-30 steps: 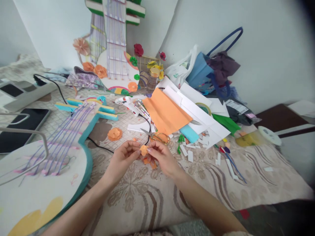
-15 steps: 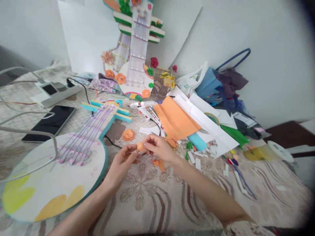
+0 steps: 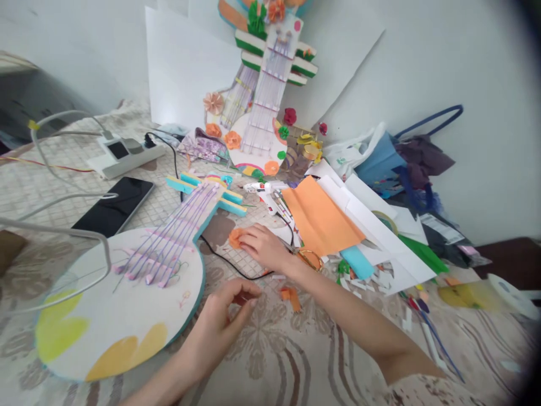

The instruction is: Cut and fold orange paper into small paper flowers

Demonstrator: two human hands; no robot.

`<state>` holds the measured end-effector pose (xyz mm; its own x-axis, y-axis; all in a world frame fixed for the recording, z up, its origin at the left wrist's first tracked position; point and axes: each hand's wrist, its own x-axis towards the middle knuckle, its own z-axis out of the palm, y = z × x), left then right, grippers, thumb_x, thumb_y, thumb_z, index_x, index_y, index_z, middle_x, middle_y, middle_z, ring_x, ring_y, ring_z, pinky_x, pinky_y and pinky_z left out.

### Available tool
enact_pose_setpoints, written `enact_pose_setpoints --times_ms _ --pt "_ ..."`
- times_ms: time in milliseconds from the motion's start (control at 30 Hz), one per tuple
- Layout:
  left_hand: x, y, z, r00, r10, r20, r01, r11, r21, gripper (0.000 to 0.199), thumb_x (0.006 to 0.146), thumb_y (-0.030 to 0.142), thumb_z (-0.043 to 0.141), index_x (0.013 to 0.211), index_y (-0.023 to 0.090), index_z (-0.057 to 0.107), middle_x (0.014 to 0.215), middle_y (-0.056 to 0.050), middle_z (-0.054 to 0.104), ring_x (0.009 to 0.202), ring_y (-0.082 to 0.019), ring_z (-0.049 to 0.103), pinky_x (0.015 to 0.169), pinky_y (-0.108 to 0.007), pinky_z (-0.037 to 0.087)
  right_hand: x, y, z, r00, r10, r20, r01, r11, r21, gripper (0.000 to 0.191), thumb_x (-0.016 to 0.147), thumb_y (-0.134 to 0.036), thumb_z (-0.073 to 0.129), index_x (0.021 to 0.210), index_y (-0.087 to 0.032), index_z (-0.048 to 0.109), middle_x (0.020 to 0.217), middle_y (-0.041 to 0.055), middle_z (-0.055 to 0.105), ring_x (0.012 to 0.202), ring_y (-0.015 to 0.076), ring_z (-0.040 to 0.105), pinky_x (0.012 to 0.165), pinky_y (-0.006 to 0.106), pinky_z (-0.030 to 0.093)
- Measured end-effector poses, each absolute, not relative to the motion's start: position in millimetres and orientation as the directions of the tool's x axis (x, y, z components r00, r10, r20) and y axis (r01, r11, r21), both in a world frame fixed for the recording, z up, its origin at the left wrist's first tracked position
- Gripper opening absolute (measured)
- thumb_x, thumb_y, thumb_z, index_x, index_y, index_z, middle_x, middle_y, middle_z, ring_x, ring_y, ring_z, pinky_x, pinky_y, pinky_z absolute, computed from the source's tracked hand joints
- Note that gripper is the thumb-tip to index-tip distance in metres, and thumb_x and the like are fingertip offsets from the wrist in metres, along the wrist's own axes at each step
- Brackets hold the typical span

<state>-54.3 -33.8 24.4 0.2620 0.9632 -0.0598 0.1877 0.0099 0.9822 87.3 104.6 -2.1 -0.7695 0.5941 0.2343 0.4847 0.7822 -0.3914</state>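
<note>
My right hand [image 3: 265, 248] reaches over the tablecloth with its fingers closed on an orange paper flower [image 3: 235, 238], covering the flower's right side. Lower and to the left, my left hand [image 3: 222, 313] is held above the cloth. Its thumb and index finger curve towards each other with a gap, and nothing shows between them. An orange paper scrap [image 3: 291, 299] lies to the right of the left hand's fingertips. Beside the left hand lies a white guitar-shaped craft [image 3: 139, 316] with blue edges and purple strings.
A glue gun [image 3: 267, 194], gold-handled scissors [image 3: 310, 259] and an orange paper sheet [image 3: 323, 217] lie beyond my right hand. White paper scraps [image 3: 380, 279] are scattered rightward. A phone [image 3: 116, 206] and power strip [image 3: 127, 159] are at left. A larger decorated guitar [image 3: 262, 113] stands behind.
My hands have separated. The right has moved to the orange flower; the left has dropped nearer to me. The small orange piece pinched between them no longer shows. The view has shifted left.
</note>
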Motion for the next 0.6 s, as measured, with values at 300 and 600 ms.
enact_pose_setpoints --times_ms 300,600 --pt "-85 -40 40 0.249 0.964 0.097 0.397 -0.192 0.898 0.011 0.087 0.022 0.047 0.092 0.024 0.056 0.087 -0.002 0.064 0.081 -0.017 0.061 0.072 -0.026 0.046 91 97 5 -0.674 0.673 0.305 0.518 0.725 -0.455 0.017 0.087 -0.014 0.043 0.096 -0.017 0.058 0.096 0.0087 0.059 0.097 0.0197 0.050 0.087 0.034 0.041" --pt "-129 -35 44 0.098 0.965 0.243 0.657 -0.246 0.712 0.006 0.084 0.025 0.051 0.086 0.024 0.056 0.077 -0.001 0.061 0.072 -0.018 0.059 0.066 -0.028 0.044 63 60 16 -0.581 0.814 -0.022 0.393 0.256 -0.883 0.017 0.088 -0.029 0.046 0.094 -0.018 0.057 0.078 0.0013 0.061 0.056 0.0102 0.056 0.050 0.021 0.044"
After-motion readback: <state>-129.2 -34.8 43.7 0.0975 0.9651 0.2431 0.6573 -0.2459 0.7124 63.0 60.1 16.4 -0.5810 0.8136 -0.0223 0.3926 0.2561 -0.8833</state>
